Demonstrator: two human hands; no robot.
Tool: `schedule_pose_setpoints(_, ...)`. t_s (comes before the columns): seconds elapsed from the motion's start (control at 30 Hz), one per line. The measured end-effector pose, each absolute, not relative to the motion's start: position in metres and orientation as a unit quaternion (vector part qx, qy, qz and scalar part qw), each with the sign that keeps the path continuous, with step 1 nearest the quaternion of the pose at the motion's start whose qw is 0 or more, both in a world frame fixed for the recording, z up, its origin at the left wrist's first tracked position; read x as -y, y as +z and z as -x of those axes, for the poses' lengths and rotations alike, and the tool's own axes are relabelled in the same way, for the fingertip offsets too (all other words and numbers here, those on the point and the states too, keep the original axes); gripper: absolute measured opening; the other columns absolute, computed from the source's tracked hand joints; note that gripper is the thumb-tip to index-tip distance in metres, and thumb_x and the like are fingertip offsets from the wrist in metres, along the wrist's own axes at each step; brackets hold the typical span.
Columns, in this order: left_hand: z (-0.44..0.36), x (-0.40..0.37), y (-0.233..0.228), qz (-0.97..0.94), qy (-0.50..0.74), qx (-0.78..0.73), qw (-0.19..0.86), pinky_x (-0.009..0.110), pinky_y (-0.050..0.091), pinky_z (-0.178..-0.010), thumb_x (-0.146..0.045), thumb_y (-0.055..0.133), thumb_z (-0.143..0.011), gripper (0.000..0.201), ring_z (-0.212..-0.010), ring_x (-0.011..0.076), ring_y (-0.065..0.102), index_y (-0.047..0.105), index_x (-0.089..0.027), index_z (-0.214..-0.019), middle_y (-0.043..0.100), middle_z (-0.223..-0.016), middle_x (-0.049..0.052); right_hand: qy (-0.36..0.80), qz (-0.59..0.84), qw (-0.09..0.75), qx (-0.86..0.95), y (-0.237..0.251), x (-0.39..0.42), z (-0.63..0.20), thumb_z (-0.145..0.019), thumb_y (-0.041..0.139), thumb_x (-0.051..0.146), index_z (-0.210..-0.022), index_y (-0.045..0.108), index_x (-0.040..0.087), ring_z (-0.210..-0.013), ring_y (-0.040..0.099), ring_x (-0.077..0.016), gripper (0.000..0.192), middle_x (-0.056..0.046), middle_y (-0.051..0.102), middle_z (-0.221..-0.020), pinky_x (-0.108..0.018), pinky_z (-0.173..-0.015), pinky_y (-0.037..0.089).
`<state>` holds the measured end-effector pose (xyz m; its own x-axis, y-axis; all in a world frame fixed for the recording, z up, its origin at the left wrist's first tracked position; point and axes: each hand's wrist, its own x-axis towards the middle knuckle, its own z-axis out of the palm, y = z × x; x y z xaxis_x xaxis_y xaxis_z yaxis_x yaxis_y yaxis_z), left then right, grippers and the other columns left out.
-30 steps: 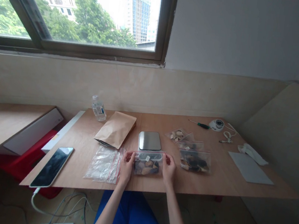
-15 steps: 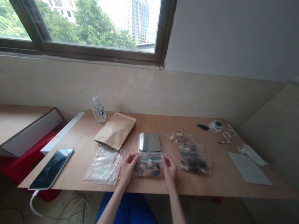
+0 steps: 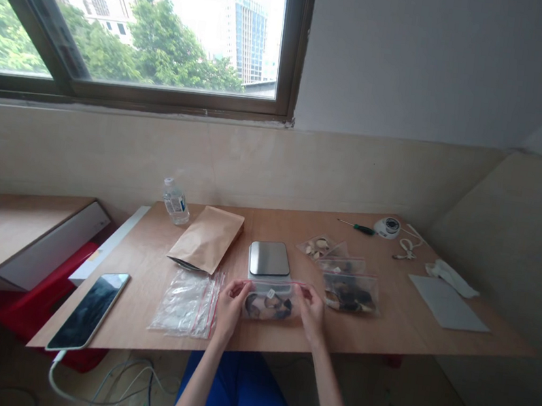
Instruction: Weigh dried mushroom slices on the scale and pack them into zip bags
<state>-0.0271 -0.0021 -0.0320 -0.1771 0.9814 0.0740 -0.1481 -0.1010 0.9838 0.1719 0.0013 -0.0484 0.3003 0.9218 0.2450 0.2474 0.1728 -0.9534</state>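
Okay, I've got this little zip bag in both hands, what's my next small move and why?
Probably run your fingers along the red zip strip to press it closed. Your left hand and right hand pinch the top corners of the zip bag, which already holds dark pieces, in front of the scale. Whether the strip is sealed is hard to tell.

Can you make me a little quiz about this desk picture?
1. True or false: both hands hold the filled zip bag.
2. What lies just behind that bag: A) the phone, B) the scale, C) the bottle?
3. Fill in: the pile of empty bags lies beside the ____ hand.

Key:
1. True: the left hand and right hand pinch its two ends.
2. B.
3. Left.
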Motion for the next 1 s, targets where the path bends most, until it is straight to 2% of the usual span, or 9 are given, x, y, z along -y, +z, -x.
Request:
schedule_pose_setpoints(0.1, 0.024, 0.006, -0.022, -0.467, 0.592, -0.483, 0.446, 0.028, 0.049, -0.072, -0.037, 0.063, -0.075, 0.024, -0.078, 0.0182, 0.065, 0.066, -0.015, -0.083, 0.07, -0.08, 0.006, 0.118, 0.582, 0.527, 0.608, -0.019, 0.005, -0.173, -0.084, 0.05, 0.035, -0.105, 0.058, 0.016, -0.104, 0.053, -0.0245, 0.03, -0.012, 0.06, -0.108, -0.042, -0.091, 0.038)
schedule_pose_setpoints(0.17, 0.021, 0.008, -0.015, -0.497, 0.578, -0.486, 0.427, 0.028, 0.049, -0.071, -0.038, 0.062, -0.076, 0.024, -0.077, 0.0182, 0.064, 0.066, -0.015, -0.083, 0.07, -0.079, 0.006, 0.053, 0.56, 0.463, 0.686, 0.006, 0.009, -0.167, -0.085, 0.049, 0.029, -0.116, 0.053, 0.019, -0.115, 0.045, -0.0245, 0.033, -0.012, 0.054, -0.121, -0.045, -0.098, 0.03)
schedule_pose_setpoints(0.23, 0.018, 0.009, -0.008, -0.524, 0.565, -0.487, 0.411, 0.028, 0.049, -0.071, -0.038, 0.061, -0.076, 0.023, -0.078, 0.0183, 0.064, 0.066, -0.016, -0.083, 0.069, -0.081, 0.005, 0.06, 0.51, 0.372, 0.773, 0.029, 0.011, -0.158, -0.085, 0.051, 0.026, -0.105, 0.059, 0.023, -0.113, 0.047, -0.0224, 0.022, -0.007, 0.06, -0.113, -0.044, -0.1, 0.026)
schedule_pose_setpoints(0.33, 0.014, 0.01, -0.001, -0.545, 0.555, -0.487, 0.397, 0.027, 0.048, -0.071, -0.037, 0.06, -0.078, 0.022, -0.08, 0.0185, 0.063, 0.066, -0.018, -0.084, 0.069, -0.083, 0.005, 0.091, 0.456, 0.266, 0.844, 0.051, 0.006, -0.147, -0.088, 0.05, 0.024, -0.081, 0.062, 0.021, -0.09, 0.057, -0.0172, 0.014, -0.002, 0.067, -0.085, -0.037, -0.096, 0.029)
schedule_pose_setpoints(0.4, 0.013, 0.011, 0.002, -0.55, 0.552, -0.488, 0.393, 0.025, 0.049, -0.068, -0.037, 0.059, -0.078, 0.021, -0.081, 0.0186, 0.063, 0.066, -0.018, -0.084, 0.069, -0.082, 0.005, 0.096, 0.446, 0.219, 0.862, 0.057, 0.0, -0.145, -0.089, 0.048, 0.023, -0.077, 0.061, 0.019, -0.079, 0.058, -0.0154, 0.019, -0.002, 0.067, -0.077, -0.031, -0.087, 0.034)
schedule_pose_setpoints(0.53, 0.013, 0.014, 0.003, -0.57, 0.533, -0.482, 0.398, 0.024, 0.049, -0.062, -0.04, 0.057, -0.079, 0.024, -0.08, 0.0194, 0.063, 0.066, -0.018, -0.085, 0.069, -0.083, 0.005, 0.072, 0.449, 0.156, 0.877, 0.059, -0.011, -0.143, -0.086, 0.048, 0.014, -0.075, 0.061, 0.017, -0.071, 0.057, -0.0151, 0.018, -0.004, 0.067, -0.072, -0.027, -0.078, 0.034)
schedule_pose_setpoints(0.73, 0.016, 0.017, 0.0, -0.588, 0.538, -0.49, 0.353, 0.026, 0.049, -0.066, -0.037, 0.056, -0.081, 0.022, -0.08, 0.0187, 0.063, 0.067, -0.019, -0.086, 0.069, -0.085, 0.004, 0.085, 0.449, 0.134, 0.879, 0.059, -0.01, -0.138, -0.086, 0.046, 0.013, -0.079, 0.064, 0.018, -0.066, 0.057, -0.0136, 0.02, -0.002, 0.068, -0.072, -0.027, -0.078, 0.033)
schedule_pose_setpoints(0.87, 0.02, 0.018, -0.002, -0.594, 0.543, -0.489, 0.337, 0.028, 0.048, -0.071, -0.036, 0.057, -0.08, 0.02, -0.081, 0.0192, 0.063, 0.068, -0.02, -0.085, 0.069, -0.084, 0.004, 0.121, 0.452, 0.195, 0.862, 0.06, -0.005, -0.141, -0.09, 0.048, 0.028, -0.089, 0.065, 0.021, -0.081, 0.059, -0.0168, 0.018, -0.003, 0.069, -0.085, -0.028, -0.08, 0.035)
schedule_pose_setpoints(1.0, 0.022, 0.019, -0.002, -0.588, 0.545, -0.49, 0.342, 0.028, 0.048, -0.072, -0.035, 0.058, -0.08, 0.019, -0.08, 0.0195, 0.062, 0.069, -0.02, -0.085, 0.069, -0.083, 0.005, 0.132, 0.451, 0.23, 0.852, 0.06, -0.004, -0.141, -0.089, 0.051, 0.025, -0.085, 0.063, 0.02, -0.079, 0.06, -0.0166, 0.014, -0.002, 0.068, -0.083, -0.028, -0.077, 0.038)
